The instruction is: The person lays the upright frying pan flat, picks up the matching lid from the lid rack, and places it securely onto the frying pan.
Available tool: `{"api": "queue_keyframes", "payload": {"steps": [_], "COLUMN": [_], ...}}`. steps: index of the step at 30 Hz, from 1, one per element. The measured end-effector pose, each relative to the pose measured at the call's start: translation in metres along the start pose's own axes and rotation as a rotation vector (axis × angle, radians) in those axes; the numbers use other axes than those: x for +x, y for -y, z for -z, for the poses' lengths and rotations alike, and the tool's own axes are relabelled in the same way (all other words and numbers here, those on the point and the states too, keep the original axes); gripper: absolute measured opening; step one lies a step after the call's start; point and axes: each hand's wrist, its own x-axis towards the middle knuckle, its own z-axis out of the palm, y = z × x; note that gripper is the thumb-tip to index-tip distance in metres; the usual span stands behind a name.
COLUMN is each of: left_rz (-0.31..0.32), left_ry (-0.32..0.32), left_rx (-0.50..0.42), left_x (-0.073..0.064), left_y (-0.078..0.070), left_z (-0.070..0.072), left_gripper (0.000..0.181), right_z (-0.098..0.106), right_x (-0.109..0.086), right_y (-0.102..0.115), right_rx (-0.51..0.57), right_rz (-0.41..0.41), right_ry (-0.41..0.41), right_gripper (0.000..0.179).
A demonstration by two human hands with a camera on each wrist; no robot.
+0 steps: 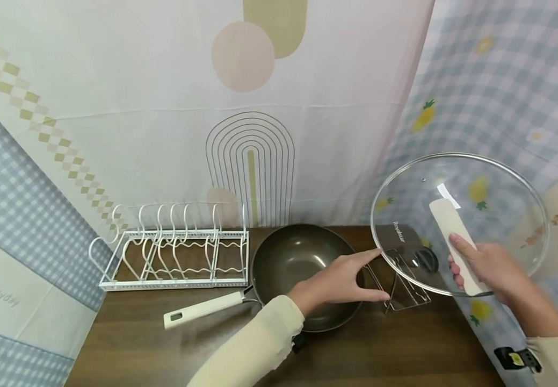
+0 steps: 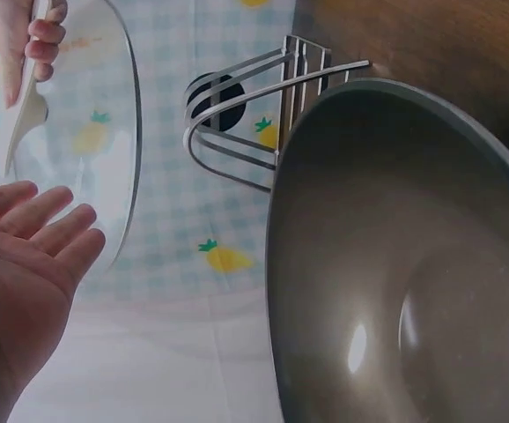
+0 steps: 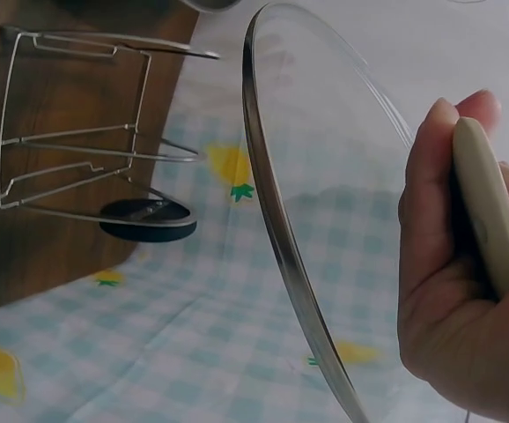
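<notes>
My right hand (image 1: 488,266) grips the cream handle (image 1: 448,220) of a large round glass lid (image 1: 406,193), held up tilted on the right. In the right wrist view the fingers curl round the handle (image 3: 488,198), and the lid's metal rim (image 3: 281,225) shows edge-on. My left hand (image 1: 339,282) reaches over the dark wok (image 1: 293,250) with fingers spread and nothing in it. Its fingertips come close to the lid's rim in the head view. In the left wrist view the palm (image 2: 25,291) faces the lid, beside the wok's interior (image 2: 369,238).
A metal wire stand (image 3: 70,138) stands right of the wok, with a black disc (image 3: 149,231) at it. Left of the wok is a white rack (image 1: 177,286) with curved dividers. The wok's cream handle (image 1: 206,309) points left over the brown table (image 1: 129,333). Patterned cloths hang behind.
</notes>
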Motion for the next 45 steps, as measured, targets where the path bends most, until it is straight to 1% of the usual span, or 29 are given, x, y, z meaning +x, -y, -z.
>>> {"api": "queue_keyframes", "payload": {"steps": [6,13,16,22,25,29,34,40,45], "left_rz": [-0.020,-0.037,-0.026,0.008,0.007,-0.018,-0.025,-0.002,0.015], "left_ry": [-0.059,-0.103,-0.122,-0.163,-0.178,-0.191,-0.221,-0.241,-0.259], "left_rx": [-0.002,-0.021,-0.039,-0.035,-0.027,-0.024,-0.006,-0.007,-0.003], "left_x": [-0.012,-0.025,-0.033,-0.048,-0.054,-0.061,-0.072,-0.086,-0.099], "left_y": [0.006,0.011,0.013,0.021,0.026,0.032,0.038,0.045,0.052], "left_z": [0.006,0.014,0.019,0.028,0.030,0.031,0.032,0.039,0.043], "left_gripper": [0.090,0.089,0.087,0.086,0.086,0.083,0.079,0.081,0.082], "right_z": [-0.008,-0.011,-0.015,-0.025,-0.029,-0.034,-0.039,-0.045,-0.052], "right_x": [-0.002,-0.002,-0.001,0.001,0.001,0.000,-0.002,-0.002,-0.003], "right_y": [0.000,-0.001,-0.001,0.000,0.000,-0.002,-0.005,-0.005,-0.001], "right_rx": [0.063,0.061,0.082,0.112,0.123,0.124,0.137,0.158,0.166], "right_rz": [-0.002,0.003,0.001,0.005,0.005,0.004,-0.012,-0.001,-0.010], "right_ry": [0.026,0.025,0.032,0.049,0.057,0.065,0.074,0.082,0.086], "right_gripper": [0.067,0.068,0.068,0.069,0.069,0.070,0.069,0.064,0.066]}}
